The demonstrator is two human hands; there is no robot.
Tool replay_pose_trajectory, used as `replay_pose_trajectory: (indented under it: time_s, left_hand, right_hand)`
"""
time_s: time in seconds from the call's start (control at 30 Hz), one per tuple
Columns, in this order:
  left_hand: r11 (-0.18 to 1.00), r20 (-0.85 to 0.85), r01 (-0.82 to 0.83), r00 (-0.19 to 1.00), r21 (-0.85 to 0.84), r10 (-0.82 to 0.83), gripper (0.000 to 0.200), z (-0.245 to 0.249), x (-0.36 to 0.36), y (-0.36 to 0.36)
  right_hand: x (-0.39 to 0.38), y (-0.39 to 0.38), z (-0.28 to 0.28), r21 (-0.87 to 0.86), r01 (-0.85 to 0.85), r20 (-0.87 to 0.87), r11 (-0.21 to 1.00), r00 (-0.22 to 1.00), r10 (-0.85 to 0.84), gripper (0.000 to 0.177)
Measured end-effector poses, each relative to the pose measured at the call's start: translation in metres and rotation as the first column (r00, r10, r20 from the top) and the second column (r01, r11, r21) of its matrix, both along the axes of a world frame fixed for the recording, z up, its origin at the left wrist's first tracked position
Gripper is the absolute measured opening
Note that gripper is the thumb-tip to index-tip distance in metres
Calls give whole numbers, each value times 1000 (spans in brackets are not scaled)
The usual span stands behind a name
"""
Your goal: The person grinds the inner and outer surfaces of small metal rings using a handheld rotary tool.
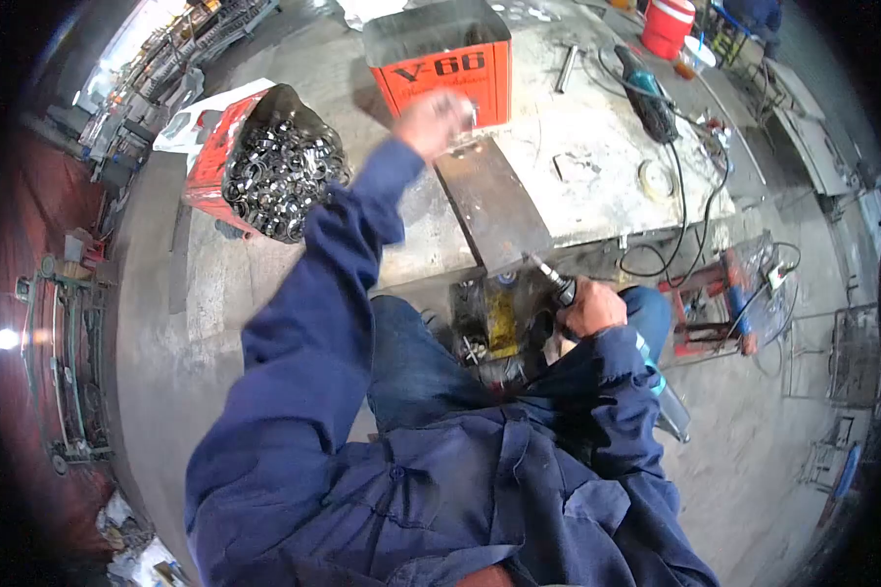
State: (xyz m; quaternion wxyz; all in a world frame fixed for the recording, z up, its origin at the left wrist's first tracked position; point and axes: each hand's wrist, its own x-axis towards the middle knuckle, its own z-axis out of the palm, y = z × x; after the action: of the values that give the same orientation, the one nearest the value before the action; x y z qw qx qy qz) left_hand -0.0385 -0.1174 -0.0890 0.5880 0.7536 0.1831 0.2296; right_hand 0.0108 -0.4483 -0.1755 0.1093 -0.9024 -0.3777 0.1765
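My left hand (435,123) is raised in front of the orange tin marked Y-66 (443,70), above the far end of a dark metal plate (496,203). Its fingers are curled and blurred, with a small shiny metal piece at the fingertips. My right hand (593,308) is wrapped round a teal and black power tool (567,291), whose thin tip points at the plate's near edge. To the left, an orange tin on its side (208,181) is full of small shiny metal rings (282,176).
A second teal power tool (646,93) lies at the back right with its black cable. Near it are a metal tube (566,69) and a tape roll (657,180). A red cooler (667,26) stands farther back. A person (753,14) is at the top right.
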Motion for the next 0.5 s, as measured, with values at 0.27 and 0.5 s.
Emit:
replay_pose_trajectory:
  time_s: [0.27, 0.5]
  left_hand:
    - [970, 199, -244, 951, 13, 237, 26, 57, -32, -10]
    - [847, 232, 433, 898, -308, -374, 63, -3, -47, -171]
  right_hand:
    - [10, -1, 16, 215, 151, 21, 965, 987, -159, 34]
    - [42, 39, 183, 746, 120, -220, 655, 973, 72, 34]
